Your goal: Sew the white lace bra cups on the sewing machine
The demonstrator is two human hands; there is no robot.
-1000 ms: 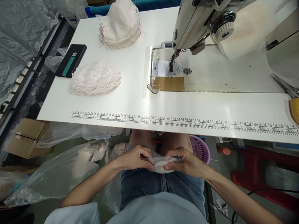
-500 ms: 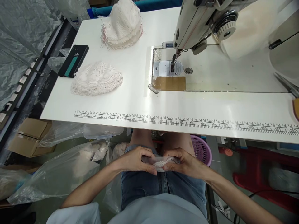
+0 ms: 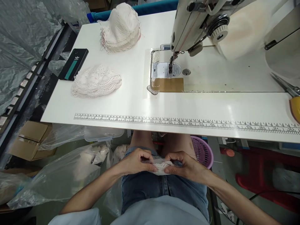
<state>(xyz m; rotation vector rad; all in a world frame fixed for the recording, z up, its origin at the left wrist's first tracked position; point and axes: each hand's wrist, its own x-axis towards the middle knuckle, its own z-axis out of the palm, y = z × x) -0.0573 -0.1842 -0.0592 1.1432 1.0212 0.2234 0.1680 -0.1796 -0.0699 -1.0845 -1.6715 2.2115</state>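
Note:
Over my lap, a small clear plastic bag with white lace fabric (image 3: 161, 165) showing in it is stretched between my hands. My left hand (image 3: 140, 161) pinches its left side between thumb and fingers. On the other side, my right hand (image 3: 181, 165) grips the bag the same way, its thumb close to the lace. How far the lace reaches under my fingers is hidden. Above them on the white table lies a stack of white lace pieces (image 3: 97, 82), with a second heap of white fabric pieces (image 3: 121, 29) farther back.
A sewing machine (image 3: 187, 34) stands on the table (image 3: 131, 106), whose front edge carries a printed ruler (image 3: 150, 121). Yellow-handled scissors (image 3: 290, 90) lie far right, a black phone (image 3: 73, 64) left. Below are a purple basket (image 3: 203, 151), cardboard box (image 3: 31, 140) and plastic bags (image 3: 58, 175).
More of the white lace now shows between my hands, and the bag is spread a little flatter. My hands keep their hold in nearly the same place. The view has shifted slightly.

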